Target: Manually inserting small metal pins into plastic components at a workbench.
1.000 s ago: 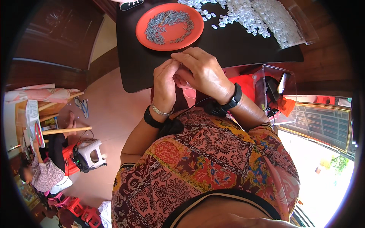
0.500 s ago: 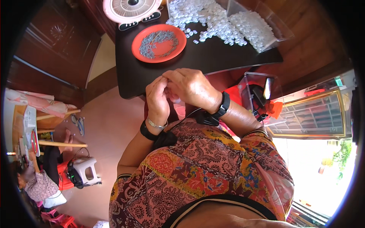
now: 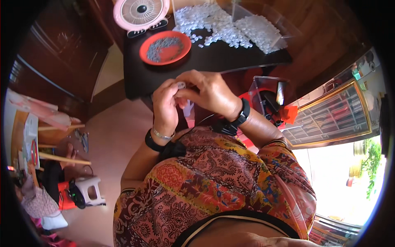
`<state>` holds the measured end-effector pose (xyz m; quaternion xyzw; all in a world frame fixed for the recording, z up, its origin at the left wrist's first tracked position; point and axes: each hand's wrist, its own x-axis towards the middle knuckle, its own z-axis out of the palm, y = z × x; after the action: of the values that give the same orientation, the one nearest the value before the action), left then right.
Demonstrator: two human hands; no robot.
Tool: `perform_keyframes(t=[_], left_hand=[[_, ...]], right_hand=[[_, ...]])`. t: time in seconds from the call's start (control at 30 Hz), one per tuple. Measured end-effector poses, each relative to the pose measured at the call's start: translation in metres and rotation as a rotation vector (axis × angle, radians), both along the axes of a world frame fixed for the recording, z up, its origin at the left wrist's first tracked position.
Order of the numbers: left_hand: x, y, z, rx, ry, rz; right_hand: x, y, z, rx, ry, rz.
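Both hands — left (image 3: pixel 165 108), right (image 3: pixel 210 92) — pinching one white piece (image 3: pixel 180 85) before the table (image 3: pixel 135 78), mid-assembly; probably needs squeezing together next.

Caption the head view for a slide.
Both hands, left hand and right hand, pinch a small white piece before a black table.

One view only, a fisheye on the head, looking steeply down over the patterned shirt (image 3: pixel 214 185), which fills six o'clock right under the lens. Both hands sit close at centre. The black table (image 3: pixel 214 61) lies further off at twelve o'clock, floor curving away at nine. No second view overlaps.
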<state>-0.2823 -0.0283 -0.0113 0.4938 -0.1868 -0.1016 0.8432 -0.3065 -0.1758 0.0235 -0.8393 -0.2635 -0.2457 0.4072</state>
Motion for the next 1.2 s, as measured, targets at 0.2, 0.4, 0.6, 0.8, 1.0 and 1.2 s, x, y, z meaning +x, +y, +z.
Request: perform_keyframes(t=[0.2,0.4,0.6,0.8,1.0,1.2], left_hand=[[-0.011,0.005,0.003,0.040,-0.044,0.026],[-0.023,0.010,0.007,0.077,-0.109,0.055],[-0.029,0.010,0.008,0.100,-0.166,0.075],[-0.027,0.011,0.010,0.147,-0.215,0.090],[-0.013,0.008,0.005,0.160,-0.168,0.074],[0.011,0.022,-0.008,0.250,-0.114,0.105]], right_hand=[[-0.007,0.001,0.000,-0.053,-0.108,0.007],[-0.015,0.001,-0.008,-0.062,-0.220,-0.002],[-0.019,0.001,-0.012,0.014,-0.223,0.037],[-0.016,0.003,-0.014,0.084,-0.206,0.055],[-0.006,0.000,-0.018,0.074,-0.216,0.056],[0.009,-0.043,-0.041,0.049,-0.059,-0.169]])
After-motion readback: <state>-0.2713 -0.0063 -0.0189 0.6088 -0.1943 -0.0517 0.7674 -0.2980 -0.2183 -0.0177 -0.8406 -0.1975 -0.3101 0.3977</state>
